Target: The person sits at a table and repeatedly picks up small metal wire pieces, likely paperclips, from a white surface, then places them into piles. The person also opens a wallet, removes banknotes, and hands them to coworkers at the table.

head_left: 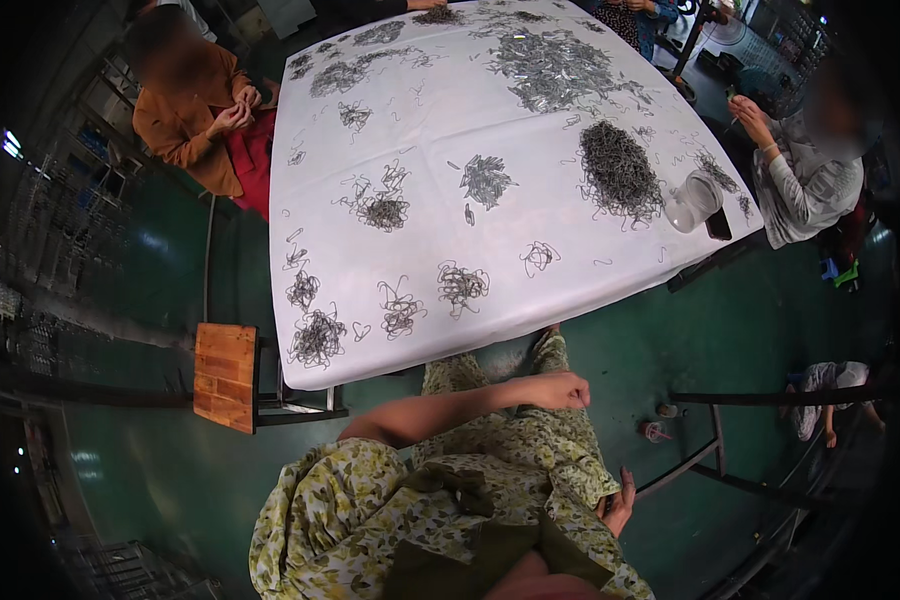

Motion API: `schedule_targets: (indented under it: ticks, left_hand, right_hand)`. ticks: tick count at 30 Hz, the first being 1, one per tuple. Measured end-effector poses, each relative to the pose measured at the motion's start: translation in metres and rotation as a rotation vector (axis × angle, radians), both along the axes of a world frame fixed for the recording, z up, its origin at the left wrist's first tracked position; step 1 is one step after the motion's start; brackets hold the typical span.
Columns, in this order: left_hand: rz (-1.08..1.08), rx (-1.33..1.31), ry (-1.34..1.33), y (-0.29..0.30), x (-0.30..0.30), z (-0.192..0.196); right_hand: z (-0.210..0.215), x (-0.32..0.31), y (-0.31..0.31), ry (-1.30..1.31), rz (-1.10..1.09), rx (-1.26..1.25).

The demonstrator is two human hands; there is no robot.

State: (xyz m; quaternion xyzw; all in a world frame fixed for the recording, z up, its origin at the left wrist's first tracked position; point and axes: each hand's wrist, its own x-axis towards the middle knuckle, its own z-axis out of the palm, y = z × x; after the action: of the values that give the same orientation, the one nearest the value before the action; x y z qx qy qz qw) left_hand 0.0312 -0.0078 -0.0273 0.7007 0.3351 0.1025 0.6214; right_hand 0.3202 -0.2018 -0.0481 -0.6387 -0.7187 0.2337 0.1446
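Observation:
My left forearm crosses over my lap, and my left hand is closed above my thigh, short of the table's near edge. Whatever its curled fingers may hold is hidden. Lower down, my right hand rests beside my right hip, partly covered by my patterned clothes, its visible fingers stretched out. On the white-covered table before me lie loose piles of bent wire hooks, such as a near pile, a smaller one and a corner pile. Neither hand touches them.
Farther back are a dense dark hook pile, a heap of small grey metal pieces and a clear plastic jar. A wooden stool stands left. One person sits left, another right; others are around the far edge.

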Motion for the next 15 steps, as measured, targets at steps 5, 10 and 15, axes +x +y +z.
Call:
schedule_targets:
  ticks: [5, 10, 15]
  left_hand:
    - [-0.392, 0.293, 0.249, -0.04, 0.05, -0.003]
    - [-0.282, 0.206, 0.097, -0.002, 0.036, 0.034]
    - [0.196, 0.452, -0.295, 0.041, -0.02, 0.101]
  right_hand:
    - [0.11, -0.032, -0.005, -0.397, 0.108, -0.233]
    - [0.176, -0.006, 0.029, -0.328, -0.189, -0.105]
    - [0.168, -0.056, 0.158, 0.182, 0.009, 0.158]
